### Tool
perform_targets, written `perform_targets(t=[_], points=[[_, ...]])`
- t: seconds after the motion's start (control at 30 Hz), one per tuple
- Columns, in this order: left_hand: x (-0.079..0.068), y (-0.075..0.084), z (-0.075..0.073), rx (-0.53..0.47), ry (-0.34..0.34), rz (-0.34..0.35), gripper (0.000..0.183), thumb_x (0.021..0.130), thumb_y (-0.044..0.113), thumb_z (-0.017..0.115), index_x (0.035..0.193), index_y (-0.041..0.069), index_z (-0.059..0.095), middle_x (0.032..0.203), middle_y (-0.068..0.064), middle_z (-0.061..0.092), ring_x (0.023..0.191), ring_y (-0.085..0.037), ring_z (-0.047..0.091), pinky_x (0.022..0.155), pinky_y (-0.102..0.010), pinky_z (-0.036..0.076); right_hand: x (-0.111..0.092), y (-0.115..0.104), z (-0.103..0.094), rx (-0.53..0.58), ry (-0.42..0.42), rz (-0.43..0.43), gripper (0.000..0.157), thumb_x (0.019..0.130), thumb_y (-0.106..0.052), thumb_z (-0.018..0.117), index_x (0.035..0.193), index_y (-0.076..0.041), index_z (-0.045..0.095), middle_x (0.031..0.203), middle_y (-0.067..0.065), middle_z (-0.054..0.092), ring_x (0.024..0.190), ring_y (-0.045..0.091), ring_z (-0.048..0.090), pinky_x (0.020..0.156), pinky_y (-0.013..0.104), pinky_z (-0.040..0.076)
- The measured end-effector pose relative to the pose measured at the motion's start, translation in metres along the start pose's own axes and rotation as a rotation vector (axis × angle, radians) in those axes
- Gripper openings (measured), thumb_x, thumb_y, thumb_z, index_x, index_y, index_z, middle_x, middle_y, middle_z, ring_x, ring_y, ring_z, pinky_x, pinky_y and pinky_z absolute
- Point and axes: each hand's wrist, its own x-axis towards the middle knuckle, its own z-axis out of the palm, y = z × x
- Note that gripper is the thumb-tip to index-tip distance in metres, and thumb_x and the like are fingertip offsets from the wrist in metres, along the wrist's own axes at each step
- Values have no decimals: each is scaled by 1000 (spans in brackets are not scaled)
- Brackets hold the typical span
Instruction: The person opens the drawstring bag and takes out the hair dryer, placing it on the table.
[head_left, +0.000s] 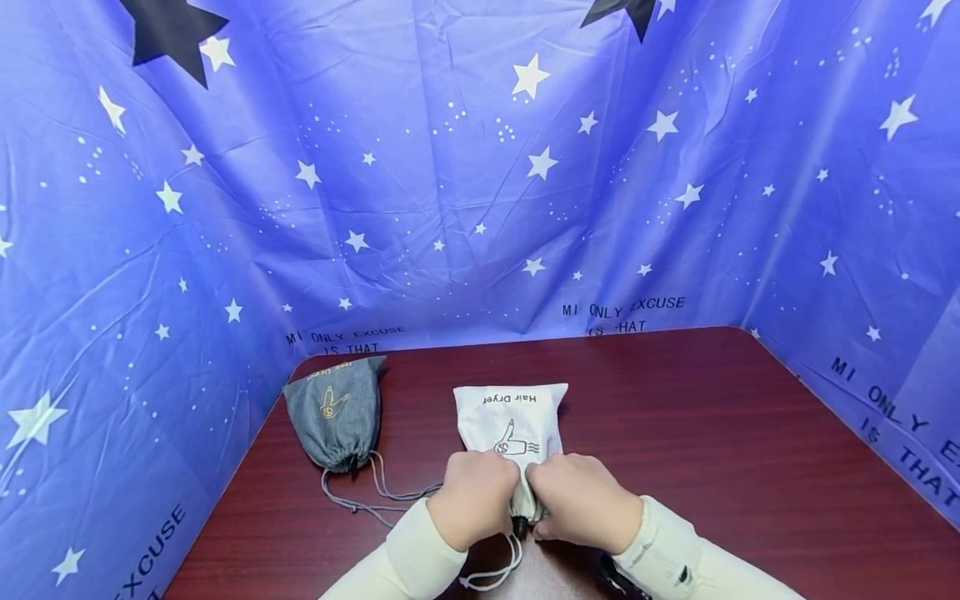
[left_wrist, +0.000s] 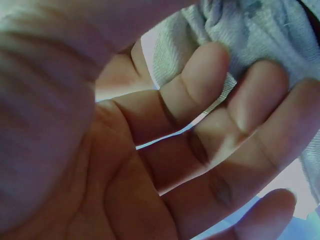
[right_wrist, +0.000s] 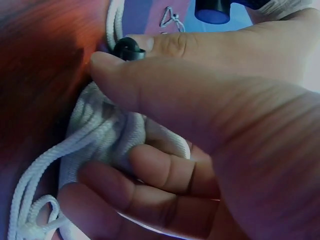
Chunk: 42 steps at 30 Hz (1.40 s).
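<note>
A white drawstring bag [head_left: 506, 417] printed "Hair Dryer" lies on the table, its lettering upside down in the head view and its gathered neck towards me. My left hand [head_left: 476, 492] grips the left side of the neck; in the left wrist view its fingertips curl against the bag's cloth [left_wrist: 250, 35]. From the other side my right hand [head_left: 585, 500] holds the neck, curled fingers on the folds. A black cord lock [right_wrist: 129, 49] sits at the mouth, close to the thumbs. White cord [right_wrist: 37, 175] trails from it in a loop. Anything inside the bag is hidden.
To the left lies a grey drawstring bag [head_left: 337, 412] with a gold print, its grey cords [head_left: 352, 504] reaching towards my left hand. The dark red table [head_left: 712, 433] is bordered by blue star-printed cloth [head_left: 450, 167] at the back and sides.
</note>
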Motion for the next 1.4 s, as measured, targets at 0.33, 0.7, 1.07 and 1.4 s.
perform_targets(t=[0.33, 0.7, 1.07, 1.4], points=[[1, -2, 1, 14, 56, 24, 33, 56, 29, 91, 62, 23, 60, 60, 5, 59, 51, -17, 56, 40, -40, 43, 4, 4, 5, -8, 41, -1, 42, 55, -34, 90, 69, -23, 52, 61, -9, 54, 48, 19, 51, 44, 39, 39], [5, -8, -4, -63, 75, 47, 35, 60, 33, 88, 63, 24, 54, 60, 6, 58, 51, -17, 55, 40, -39, 39, 4, 7, -11, 22, 38, 39, 37, 61, -30, 85, 70, -23, 50, 61, -11, 48, 50, 17, 49, 43, 38, 35], [3, -14, -8, -112, 150, 43, 34, 69, 39, 85, 72, 21, 57, 62, 9, 54, 50, -15, 52, 41, -36, 38, 6, 7, -23, 62, 71, 73, 33, 68, -27, 83, 77, -23, 51, 63, -12, 48, 53, 11, 49, 46, 36, 39], [5, -15, -13, -145, 240, 25, 34, 71, 39, 82, 72, 21, 53, 61, 9, 52, 50, -15, 55, 41, -36, 38, 7, 12, -35, 39, 146, 40, 34, 67, -20, 85, 77, -19, 53, 58, -10, 47, 49, 14, 47, 45, 35, 36]])
